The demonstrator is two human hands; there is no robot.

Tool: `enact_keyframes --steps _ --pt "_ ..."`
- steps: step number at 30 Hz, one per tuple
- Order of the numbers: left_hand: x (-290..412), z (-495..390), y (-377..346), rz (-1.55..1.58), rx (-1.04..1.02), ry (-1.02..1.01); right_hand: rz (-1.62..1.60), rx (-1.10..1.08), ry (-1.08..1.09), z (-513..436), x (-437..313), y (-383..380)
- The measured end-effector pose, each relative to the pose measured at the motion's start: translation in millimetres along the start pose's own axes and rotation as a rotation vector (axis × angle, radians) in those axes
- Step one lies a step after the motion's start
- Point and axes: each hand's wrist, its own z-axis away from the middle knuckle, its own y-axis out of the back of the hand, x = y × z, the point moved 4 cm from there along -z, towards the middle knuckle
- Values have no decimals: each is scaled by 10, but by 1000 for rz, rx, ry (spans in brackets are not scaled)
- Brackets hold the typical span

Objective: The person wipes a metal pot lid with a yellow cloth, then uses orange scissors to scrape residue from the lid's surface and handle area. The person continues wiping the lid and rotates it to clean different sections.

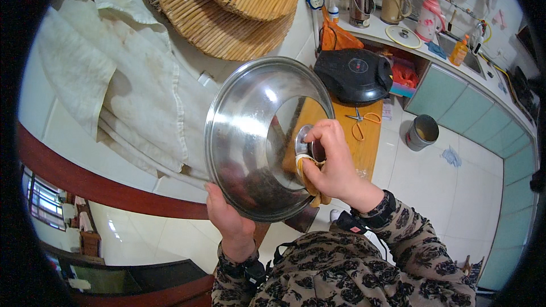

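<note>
A round steel pot lid with a glass centre point(239, 136) is held up in front of me, tilted. My right hand point(330, 160) grips its knob point(303, 138) between thumb and fingers. A yellowish cloth tied with white string point(315, 185) hangs beside the knob, under the same hand. My left hand point(230, 221) touches the lower left rim of the lid from below, its fingers partly hidden behind it. Beyond the lid stands a wooden table point(371, 149), where orange-handled scissors point(360, 120) lie next to a black electric griddle point(354, 74).
White cloths point(140, 85) cover the surface at the left, below round stick trays point(230, 21). A counter with vacuum flasks point(361, 4), a glass lid point(403, 37) and a soap bottle point(459, 51) runs along the right. A grey bin point(422, 133) stands on the floor.
</note>
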Motion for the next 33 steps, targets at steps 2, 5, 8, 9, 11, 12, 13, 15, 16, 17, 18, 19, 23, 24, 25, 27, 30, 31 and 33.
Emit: enact_keyframes --steps 2,5,8,9,11,12,13,15,16,17,18,19,23,24,25,27,30,31,33 --pt "-38 29 -16 82 -11 -5 5 34 -23 2 21 -12" --pt "-72 84 -55 -29 -17 -75 -5 106 -82 2 60 -17" --pt "-66 142 -214 4 -314 -127 -50 127 -143 2 88 2" --pt "-70 134 -183 -8 -213 -103 -71 123 -162 2 93 14" --pt "-55 131 -148 41 -105 -78 -75 42 -90 -4 61 35" --pt "-40 120 -129 -3 -73 -67 -77 2 -54 -8 45 46" --pt "-14 98 -97 -33 -39 -53 -84 -39 -53 -9 44 53" --pt "31 66 -57 -72 -36 -36 -99 -123 -52 -10 44 61" --pt "46 58 -52 -80 -69 -32 -111 -123 -43 -6 36 74" --pt "46 54 -32 -87 -43 -10 -122 -122 -34 -3 31 81" --pt "44 52 -45 -78 -78 -25 -131 -121 -25 3 25 83" --pt "29 59 -44 -69 -54 -22 -143 -103 -54 6 34 87" --pt "4 123 -122 -77 -20 -86 -143 -7 -101 6 39 74" --pt "-16 147 -149 -62 -19 -73 -129 23 -97 1 32 76" --pt "-26 169 -185 -39 -49 -77 -125 46 -124 -8 41 73" --pt "-16 188 -239 -32 -131 -93 -116 90 -168 -21 47 76" --pt "31 198 -273 -65 -257 -116 -62 81 -98 -43 5 84" --pt "56 198 -267 -65 -282 -113 -85 54 -81 -46 -4 82" --pt "88 193 -228 -86 -259 -116 -119 -14 -61 -32 -21 84"
